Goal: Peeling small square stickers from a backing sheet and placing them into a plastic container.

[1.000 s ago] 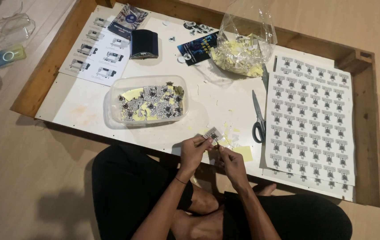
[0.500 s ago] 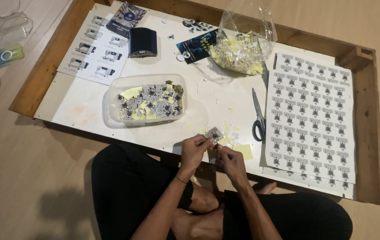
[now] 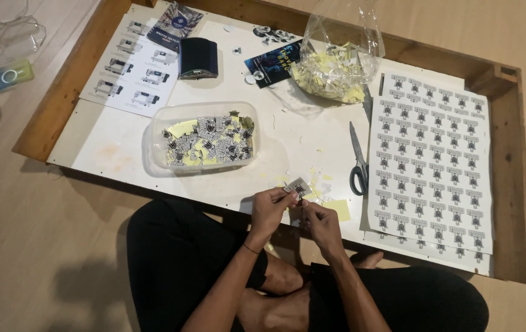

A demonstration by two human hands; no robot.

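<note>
My left hand (image 3: 269, 208) pinches a small printed sticker piece (image 3: 297, 187) just over the near edge of the white board (image 3: 121, 144). Close beside it on the right, my right hand (image 3: 318, 221) has its fingertips at the lower edge of the same piece. Pale yellow backing scraps (image 3: 337, 208) lie on the board under and beside the hands. Grey-handled scissors (image 3: 357, 161) lie shut to the right. Beyond them lies a large sheet of printed stickers (image 3: 435, 160). A clear plastic tub (image 3: 203, 140) of cut stickers and yellow scraps stands to the upper left of my hands.
A clear plastic bag (image 3: 340, 52) of yellow scraps stands at the far side. A dark ribbed box (image 3: 198, 58), a printed sheet with machine pictures (image 3: 140, 67), booklets and small round pieces lie at the back. A wooden frame (image 3: 509, 80) surrounds the board. My crossed legs sit below.
Both hands stay in nearly the same spot with the sticker piece between them; only slight finger movement shows.
</note>
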